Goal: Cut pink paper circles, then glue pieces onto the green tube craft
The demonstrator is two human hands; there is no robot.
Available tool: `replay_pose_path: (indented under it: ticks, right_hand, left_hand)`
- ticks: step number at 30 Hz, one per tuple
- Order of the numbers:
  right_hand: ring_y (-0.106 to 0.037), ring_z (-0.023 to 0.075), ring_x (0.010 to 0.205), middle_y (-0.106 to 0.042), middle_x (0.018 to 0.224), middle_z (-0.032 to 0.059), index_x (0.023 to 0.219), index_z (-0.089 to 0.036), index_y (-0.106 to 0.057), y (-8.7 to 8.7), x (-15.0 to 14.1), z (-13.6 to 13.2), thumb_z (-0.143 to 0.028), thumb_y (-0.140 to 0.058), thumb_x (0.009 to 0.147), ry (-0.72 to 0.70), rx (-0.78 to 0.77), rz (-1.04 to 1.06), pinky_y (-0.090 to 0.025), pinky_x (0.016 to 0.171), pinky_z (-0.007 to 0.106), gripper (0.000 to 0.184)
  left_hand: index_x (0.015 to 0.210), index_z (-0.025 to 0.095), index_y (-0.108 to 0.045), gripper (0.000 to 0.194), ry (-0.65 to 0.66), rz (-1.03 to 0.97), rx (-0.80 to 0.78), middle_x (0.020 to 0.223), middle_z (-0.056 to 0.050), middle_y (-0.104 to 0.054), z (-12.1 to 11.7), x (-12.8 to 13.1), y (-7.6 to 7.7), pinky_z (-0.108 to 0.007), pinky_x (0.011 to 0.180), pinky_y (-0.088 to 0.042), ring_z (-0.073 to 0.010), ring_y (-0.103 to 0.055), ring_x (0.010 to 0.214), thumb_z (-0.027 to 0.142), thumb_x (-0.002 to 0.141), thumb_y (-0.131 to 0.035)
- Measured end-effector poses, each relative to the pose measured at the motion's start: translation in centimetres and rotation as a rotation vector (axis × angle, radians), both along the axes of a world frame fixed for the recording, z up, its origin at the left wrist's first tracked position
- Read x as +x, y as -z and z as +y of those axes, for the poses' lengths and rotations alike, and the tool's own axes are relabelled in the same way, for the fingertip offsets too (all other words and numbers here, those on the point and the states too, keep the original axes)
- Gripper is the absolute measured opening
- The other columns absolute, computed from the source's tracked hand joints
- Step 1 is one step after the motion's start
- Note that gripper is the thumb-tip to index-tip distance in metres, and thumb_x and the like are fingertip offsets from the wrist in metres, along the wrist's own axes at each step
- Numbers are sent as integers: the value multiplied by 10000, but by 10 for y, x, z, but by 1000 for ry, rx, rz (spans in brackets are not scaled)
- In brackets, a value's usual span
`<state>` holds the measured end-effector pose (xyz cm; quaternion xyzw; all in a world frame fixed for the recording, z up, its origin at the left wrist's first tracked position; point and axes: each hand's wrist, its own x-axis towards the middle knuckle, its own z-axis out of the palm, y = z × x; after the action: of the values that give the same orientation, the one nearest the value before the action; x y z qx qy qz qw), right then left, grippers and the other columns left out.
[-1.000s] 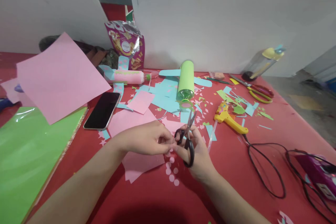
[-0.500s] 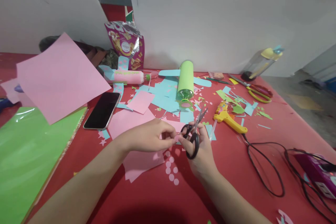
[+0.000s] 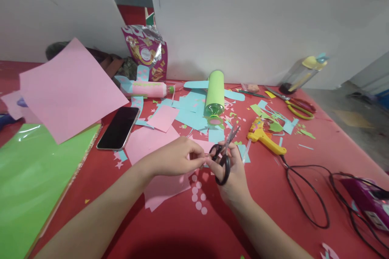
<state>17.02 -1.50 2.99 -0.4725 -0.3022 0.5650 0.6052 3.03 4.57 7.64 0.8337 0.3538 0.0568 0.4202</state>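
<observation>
My left hand (image 3: 179, 157) is closed in a pinch, thumb and fingertips meeting those of my right hand (image 3: 234, 178). A small pink paper circle is between the fingertips, almost wholly covered by them. Black-handled scissors (image 3: 226, 166) rest in my right hand, their slightly parted blades pointing up and away. Below the hands, several pink paper dots (image 3: 198, 205) lie on the red table (image 3: 170, 232). Pink paper sheets (image 3: 167, 190) spread under my left hand. Beyond stands a green paper-wrapped bottle (image 3: 215, 87) with blue side wings, its pink-dotted cap end facing me.
To the right lie a yellow glue gun (image 3: 266, 139), its black cord (image 3: 304, 202) and larger scissors (image 3: 296, 107). A phone (image 3: 119, 128), green sheet (image 3: 45, 182) and large pink sheet (image 3: 73, 93) are at left. Behind are a pink bottle (image 3: 148, 89) and snack bag (image 3: 147, 52).
The pink circle showed between my fingertips before; now the fingers have come closer together and cover most of it. My left hand has shifted slightly right. The scissors stay in my right hand.
</observation>
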Motion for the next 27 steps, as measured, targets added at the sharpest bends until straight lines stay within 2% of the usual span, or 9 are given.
replay_pose_path:
  ticks: [4,8,14,20,25,27]
  right_hand:
    - [-505,84,639,-527,737,-51,889,-258,-505,1,0,-1,-224,-706,628,-42,11,3,-439,597,207,332]
    - [-507,93,641,-520,772,-32,922,-261,-524,1,-2,-4,-312,-671,676,-164,41,-5,-453,608,226,292]
    - [-548,107,647,-556,847,7,1003,-275,-524,3,0,-9,-397,-636,704,-348,59,24,-488,553,234,342]
    - [-515,80,458,-576,839,19,1044,-285,-523,2,0,-11,-416,-650,674,-413,-53,48,-421,337,195,412]
    - [-554,107,512,-596,821,27,1024,-276,-560,1,-1,-10,-425,-692,625,-343,-30,27,-454,387,211,446]
    - [-573,132,568,-601,799,33,984,-264,-596,1,-1,-10,-440,-700,612,-247,5,-30,-480,440,233,424]
  left_hand:
    - [599,144,-573,238,-97,-77,-28,602,6,-590,2,-2,-3,-196,559,-365,-100,-502,587,235,783,-452]
    - [578,146,-530,226,-240,-240,-31,583,27,-552,3,-5,-6,-181,572,-375,-84,-487,585,201,783,-454]
    - [602,141,-549,241,-460,-414,-15,565,28,-523,1,-3,-5,-192,548,-374,-80,-457,547,249,802,-467]
    - [612,142,-562,218,-457,-383,18,597,20,-573,-2,1,-6,-196,573,-394,-90,-503,579,202,795,-460]
    - [594,147,-553,232,-432,-361,52,568,29,-580,-4,4,-6,-191,566,-398,-87,-507,561,199,799,-457]
    - [591,148,-550,238,-429,-364,61,566,30,-585,-5,4,-5,-187,568,-397,-84,-509,561,196,804,-455]
